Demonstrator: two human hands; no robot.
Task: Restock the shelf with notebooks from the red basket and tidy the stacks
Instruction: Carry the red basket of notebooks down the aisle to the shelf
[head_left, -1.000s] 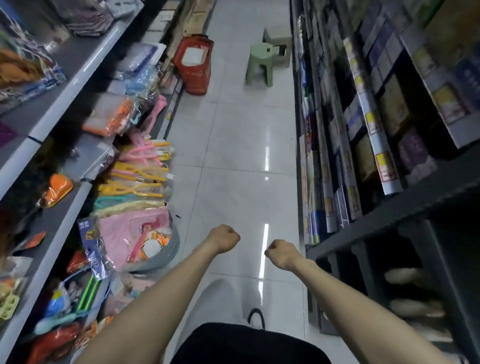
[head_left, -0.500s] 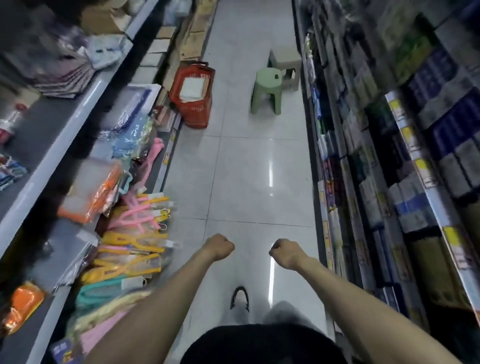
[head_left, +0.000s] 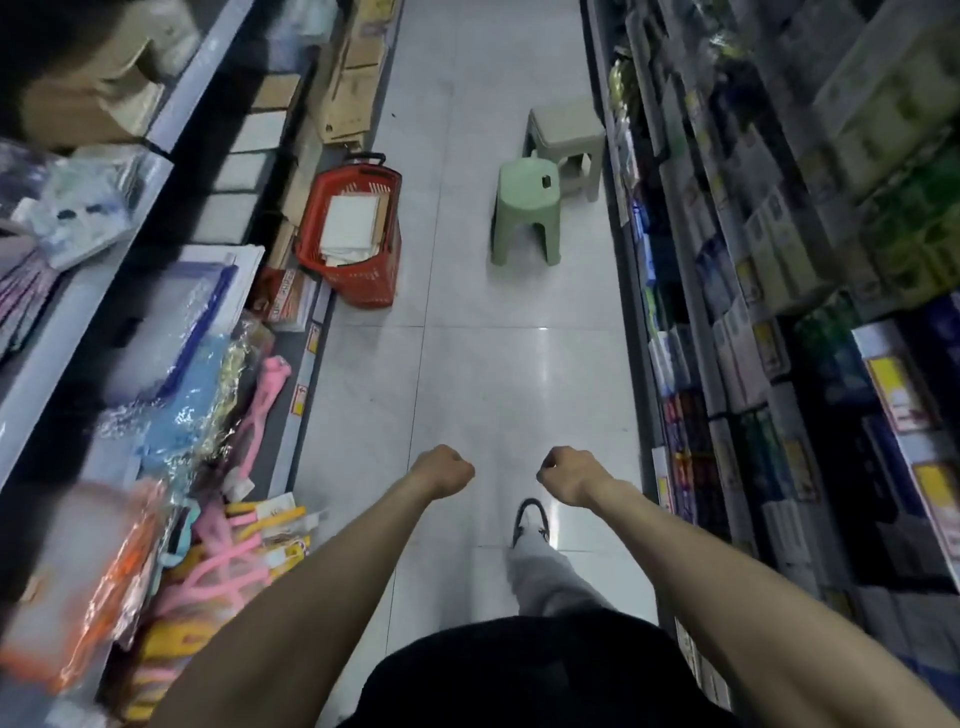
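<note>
The red basket (head_left: 363, 285) sits on the floor (head_left: 493, 389) beside the left shelf (head_left: 291, 431), far ahead of both hands. Its long side runs up the aisle. White notebooks (head_left: 353, 223) lie flat inside. They look light but bendy, so I would hold a few by the edges. The left hand (head_left: 447, 470) and right hand (head_left: 569, 473) are empty fists.

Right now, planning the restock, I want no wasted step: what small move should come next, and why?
Probably a step forward toward the red basket. Both the left hand and the right hand are curled fists holding nothing, and the notebooks lie in it on the floor ahead, seemingly beyond reach.
</note>
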